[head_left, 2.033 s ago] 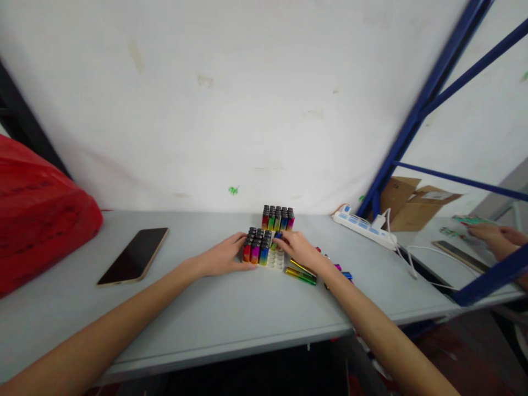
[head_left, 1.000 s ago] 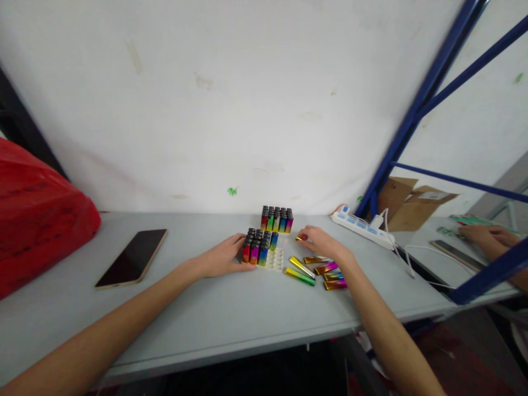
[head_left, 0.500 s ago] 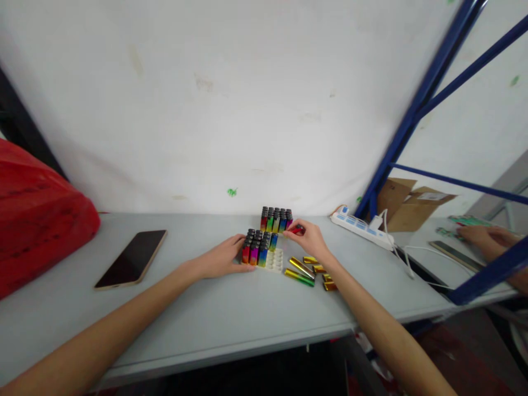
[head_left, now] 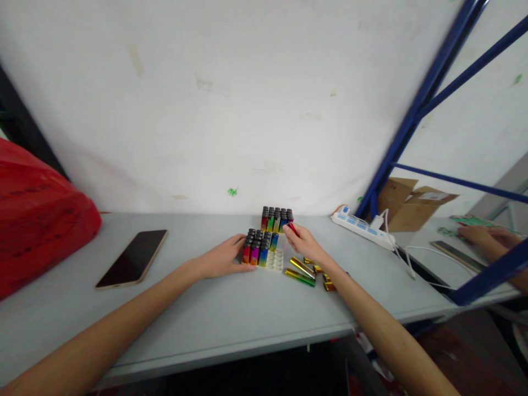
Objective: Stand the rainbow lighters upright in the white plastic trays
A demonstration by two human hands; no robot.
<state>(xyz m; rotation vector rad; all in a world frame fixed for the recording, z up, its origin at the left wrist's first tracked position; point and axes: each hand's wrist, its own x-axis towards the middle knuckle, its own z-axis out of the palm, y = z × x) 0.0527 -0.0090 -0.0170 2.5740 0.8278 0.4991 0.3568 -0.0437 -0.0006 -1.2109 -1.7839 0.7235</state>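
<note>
A white tray [head_left: 275, 260] with round slots stands on the table, partly filled with upright, shiny coloured lighters [head_left: 254, 254] with black tops. My left hand [head_left: 226, 257] grips the tray's left end, thumb in front and fingers behind. In my right hand [head_left: 303, 242] is a red lighter [head_left: 292, 229], pinched above the tray's back right. Behind stands a second block of upright lighters [head_left: 277, 218], close to my right fingers. Gold and green lighters [head_left: 303, 268] lie loose to the right, some partly hidden by my right forearm.
A phone [head_left: 132, 258] lies on the left of the grey table, near a red bag [head_left: 41, 220]. At the right are a white power strip [head_left: 363, 230] with cables, a blue metal frame [head_left: 406, 132] and a cardboard box [head_left: 412, 206]. Beyond the frame, another person's hands [head_left: 482, 236] show.
The red lighter has swung from lying flat to a more upright tilt in my right hand, which has turned and shifted slightly left. My left hand stays on the tray.
</note>
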